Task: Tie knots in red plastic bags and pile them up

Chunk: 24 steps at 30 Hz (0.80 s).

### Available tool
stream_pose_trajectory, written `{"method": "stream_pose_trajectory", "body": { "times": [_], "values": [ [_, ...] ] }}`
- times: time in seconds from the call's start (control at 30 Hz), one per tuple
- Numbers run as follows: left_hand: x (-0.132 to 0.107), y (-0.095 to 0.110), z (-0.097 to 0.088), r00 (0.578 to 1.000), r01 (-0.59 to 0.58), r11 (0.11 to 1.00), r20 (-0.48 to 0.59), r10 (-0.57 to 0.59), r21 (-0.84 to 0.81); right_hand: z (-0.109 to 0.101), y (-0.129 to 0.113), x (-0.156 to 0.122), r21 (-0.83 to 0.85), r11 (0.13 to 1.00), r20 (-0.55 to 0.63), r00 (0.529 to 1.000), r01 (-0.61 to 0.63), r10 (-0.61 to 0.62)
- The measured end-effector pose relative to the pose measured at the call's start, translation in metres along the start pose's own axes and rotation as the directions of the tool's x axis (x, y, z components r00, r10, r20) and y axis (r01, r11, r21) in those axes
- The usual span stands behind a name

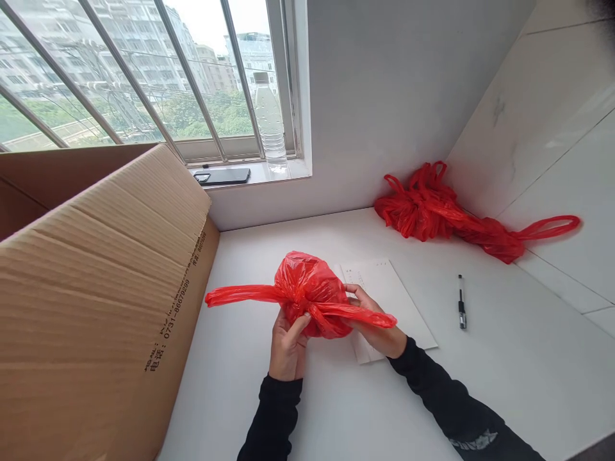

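Note:
A bundled red plastic bag (307, 285) is held just above the white table (504, 358), near its middle. My left hand (287, 346) grips it from below, fingers closed on the plastic. My right hand (372, 320) holds its right side, fingers wrapped round the bundle. One bag handle sticks out to the left, another lies across my right hand. Both arms wear black sleeves.
A sheet of paper (394, 294) lies under my right hand, a black pen (461, 302) to its right. More red bags (446, 211) are piled in the back right corner. A large cardboard box (96, 294) stands at left. A phone (223, 176) and water bottle (270, 121) sit on the windowsill.

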State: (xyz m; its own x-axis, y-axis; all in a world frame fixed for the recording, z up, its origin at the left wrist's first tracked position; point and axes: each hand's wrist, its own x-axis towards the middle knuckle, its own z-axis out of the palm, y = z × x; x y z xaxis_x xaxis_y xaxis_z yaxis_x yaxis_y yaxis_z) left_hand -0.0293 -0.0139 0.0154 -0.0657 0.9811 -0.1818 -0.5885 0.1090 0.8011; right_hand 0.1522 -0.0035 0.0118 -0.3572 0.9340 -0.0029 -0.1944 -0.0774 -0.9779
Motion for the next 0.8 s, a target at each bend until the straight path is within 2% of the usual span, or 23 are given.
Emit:
{"method": "stream_pose_trajectory", "body": {
  "times": [0.17, 0.27, 0.37, 0.5, 0.57, 0.63, 0.7, 0.73, 0.8],
  "values": [
    [0.0, 0.008, -0.007, 1.0, 0.0, 0.999, -0.029, -0.002, -0.045, 0.0, -0.003, 0.003, 0.225, 0.974, -0.058, 0.998, 0.004, 0.01],
    [-0.001, 0.011, -0.009, 0.994, 0.057, 0.995, 0.086, -0.064, 0.084, 0.006, -0.008, 0.003, 0.269, 0.963, -0.057, 0.998, -0.018, 0.034],
    [-0.003, 0.013, -0.006, 0.976, 0.062, 0.967, 0.186, -0.11, 0.247, 0.009, -0.007, 0.003, 0.188, 0.981, -0.066, 0.998, 0.036, -0.024],
    [-0.007, 0.017, 0.004, 0.99, -0.008, 0.965, 0.139, -0.03, 0.261, 0.008, -0.001, 0.004, 0.101, 0.992, -0.134, 0.989, 0.078, -0.064],
    [-0.011, 0.02, 0.009, 0.992, -0.046, 0.936, 0.128, 0.001, 0.349, 0.007, -0.001, 0.004, 0.051, 0.994, -0.135, 0.987, 0.094, -0.086],
    [-0.015, 0.022, 0.014, 0.987, -0.094, 0.862, 0.162, 0.014, 0.497, 0.008, -0.003, 0.002, -0.064, 0.987, -0.213, 0.965, 0.145, -0.155],
    [-0.02, 0.025, 0.018, 0.974, -0.147, 0.769, 0.228, 0.001, 0.623, 0.01, -0.007, 0.0, -0.222, 0.956, -0.311, 0.916, 0.192, -0.255],
    [-0.021, 0.026, 0.019, 0.964, -0.173, 0.727, 0.265, -0.013, 0.665, 0.011, -0.01, -0.001, -0.295, 0.934, -0.333, 0.895, 0.2, -0.297],
    [-0.024, 0.028, 0.023, 0.945, -0.213, 0.666, 0.325, -0.046, 0.715, 0.011, -0.014, -0.004, -0.392, 0.899, -0.321, 0.886, 0.197, -0.334]
  ]
}}
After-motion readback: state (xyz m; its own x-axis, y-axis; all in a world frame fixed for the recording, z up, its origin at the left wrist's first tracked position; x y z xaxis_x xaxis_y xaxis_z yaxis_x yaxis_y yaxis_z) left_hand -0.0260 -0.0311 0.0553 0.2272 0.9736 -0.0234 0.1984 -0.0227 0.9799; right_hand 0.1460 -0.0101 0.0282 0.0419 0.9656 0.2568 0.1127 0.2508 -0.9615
